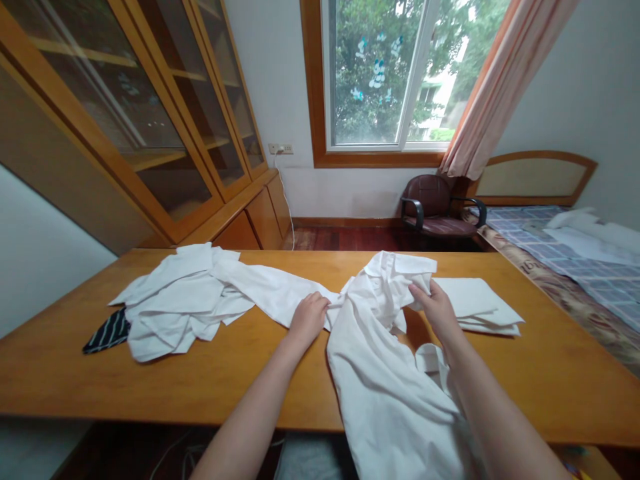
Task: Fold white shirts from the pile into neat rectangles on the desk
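A white shirt (380, 373) lies across the middle of the wooden table (550, 347) and hangs over its near edge. My left hand (307, 319) is closed on the shirt's cloth near the shoulder and sleeve. My right hand (436, 308) is closed on the bunched collar part of the same shirt. A pile of white garments (180, 300) lies to the left, one sleeve reaching toward my left hand. A folded white stack (480, 303) sits just right of my right hand.
A dark striped cloth (107, 332) pokes out at the left of the pile. A glass-door cabinet (165, 127) lines the left wall. A dark armchair (437, 207) stands under the window (390, 73); a bed (575, 260) runs along the right.
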`<state>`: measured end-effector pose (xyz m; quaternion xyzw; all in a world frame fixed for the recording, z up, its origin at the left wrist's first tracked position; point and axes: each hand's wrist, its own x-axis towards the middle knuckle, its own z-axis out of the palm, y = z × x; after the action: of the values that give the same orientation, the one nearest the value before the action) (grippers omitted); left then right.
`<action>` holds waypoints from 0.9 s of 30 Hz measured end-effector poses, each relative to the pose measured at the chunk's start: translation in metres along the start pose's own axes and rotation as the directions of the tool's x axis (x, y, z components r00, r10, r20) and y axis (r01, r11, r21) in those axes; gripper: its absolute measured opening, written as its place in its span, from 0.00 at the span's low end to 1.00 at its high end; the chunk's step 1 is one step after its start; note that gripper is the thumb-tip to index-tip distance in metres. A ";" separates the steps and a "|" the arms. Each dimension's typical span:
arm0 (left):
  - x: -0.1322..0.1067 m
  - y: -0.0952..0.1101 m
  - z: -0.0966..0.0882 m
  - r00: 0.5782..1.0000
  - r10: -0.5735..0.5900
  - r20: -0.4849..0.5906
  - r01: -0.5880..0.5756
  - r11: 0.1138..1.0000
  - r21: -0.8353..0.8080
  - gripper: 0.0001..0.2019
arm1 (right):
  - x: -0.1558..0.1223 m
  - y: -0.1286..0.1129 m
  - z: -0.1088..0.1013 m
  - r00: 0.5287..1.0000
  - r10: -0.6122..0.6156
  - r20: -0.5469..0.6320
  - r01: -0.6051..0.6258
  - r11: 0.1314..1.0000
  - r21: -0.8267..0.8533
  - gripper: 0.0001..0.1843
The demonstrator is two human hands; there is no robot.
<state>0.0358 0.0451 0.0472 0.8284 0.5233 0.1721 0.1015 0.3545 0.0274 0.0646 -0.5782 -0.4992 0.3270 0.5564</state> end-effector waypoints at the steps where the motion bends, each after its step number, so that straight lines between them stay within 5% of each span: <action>1: 0.000 -0.008 -0.004 0.999 -0.025 -0.037 0.025 1.000 0.001 0.11 | 0.002 -0.003 -0.003 0.999 -0.009 -0.051 0.009 1.000 0.001 0.28; 7: -0.001 -0.060 -0.049 0.935 -0.201 -0.291 0.213 0.977 0.012 0.09 | 0.013 -0.025 -0.030 0.945 -0.059 -0.322 0.063 0.998 0.002 0.25; 14: -0.004 -0.088 -0.079 0.893 -0.273 -0.357 0.315 0.947 0.061 0.10 | 0.024 -0.031 -0.037 0.957 -0.132 -0.260 0.109 0.989 -0.103 0.28; 17: -0.005 -0.086 -0.076 0.878 -0.279 -0.390 0.341 0.935 0.100 0.12 | 0.023 -0.026 -0.029 0.987 -0.153 0.039 0.156 0.984 -0.082 0.32; 21: -0.007 -0.072 -0.066 0.844 -0.186 -0.504 0.249 0.967 0.059 0.13 | 0.014 -0.019 -0.019 0.935 -0.174 0.308 0.250 0.941 -0.227 0.39; 27: -0.011 -0.016 -0.047 0.931 0.109 -0.348 -0.113 0.994 0.008 0.11 | -0.006 0.005 -0.009 0.959 -0.275 0.066 0.282 0.908 -0.311 0.47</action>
<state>-0.0009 0.0412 0.0830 0.8126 0.4843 0.3242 0.0025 0.3619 0.0194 0.0606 -0.5793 -0.6284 0.1660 0.4920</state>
